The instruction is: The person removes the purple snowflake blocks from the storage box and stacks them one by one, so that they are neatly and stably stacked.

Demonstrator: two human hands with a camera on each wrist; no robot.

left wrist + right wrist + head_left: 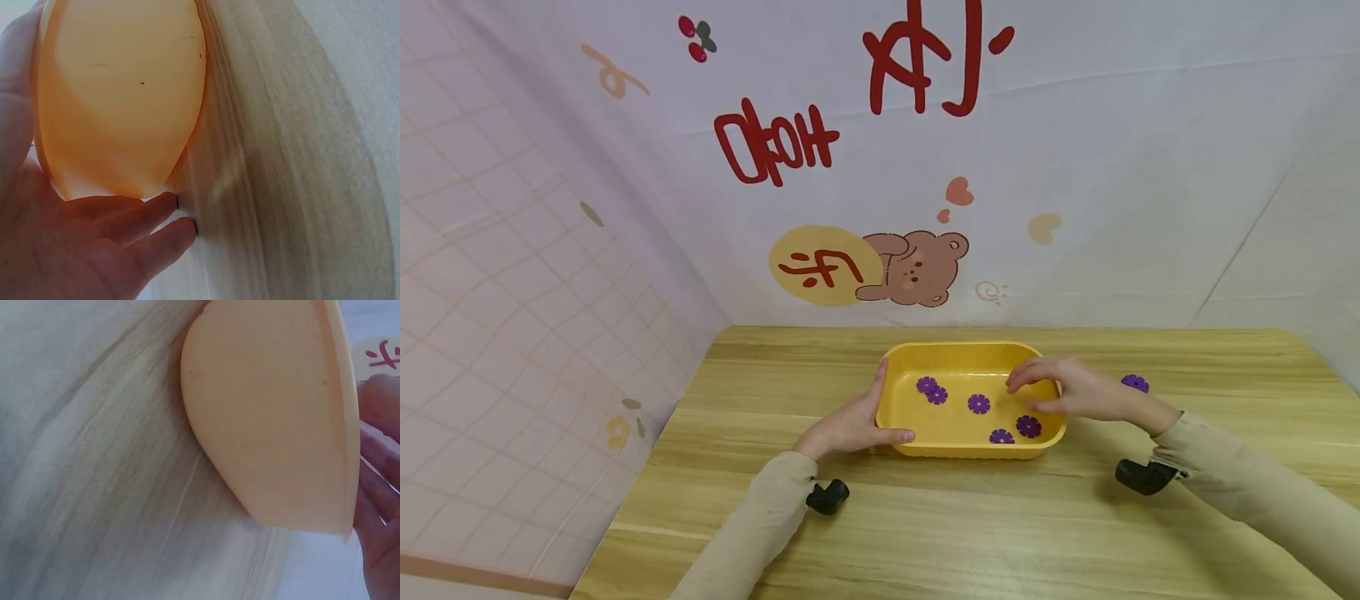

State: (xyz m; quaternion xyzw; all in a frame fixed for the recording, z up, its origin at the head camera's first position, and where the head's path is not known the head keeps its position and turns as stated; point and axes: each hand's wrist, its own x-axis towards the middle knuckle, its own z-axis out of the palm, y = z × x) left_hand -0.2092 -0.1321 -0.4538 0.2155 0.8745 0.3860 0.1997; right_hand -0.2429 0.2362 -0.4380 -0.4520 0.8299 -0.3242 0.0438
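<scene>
A yellow plastic basin (970,451) sits on the wooden table, holding several purple snowflake building discs (978,404). At its left end, my left hand (853,423) grips it, thumb over the near rim and fingers along the outer wall. The left wrist view shows those fingers (150,215) against the basin's end, close to the table. My right hand (1071,390) reaches over the right rim, its bent fingers and thumb apart above the inside. Nothing shows between them. Beneath it lies one purple disc (1028,427); in the right wrist view the basin wall (269,425) hides the fingertips.
Another purple disc (1135,383) lies on the table (925,525) to the right of the basin, just behind my right forearm. A printed cloth (1112,208) with a bear and red characters hangs along the table's back edge. A gridded cloth (535,292) hangs at the left.
</scene>
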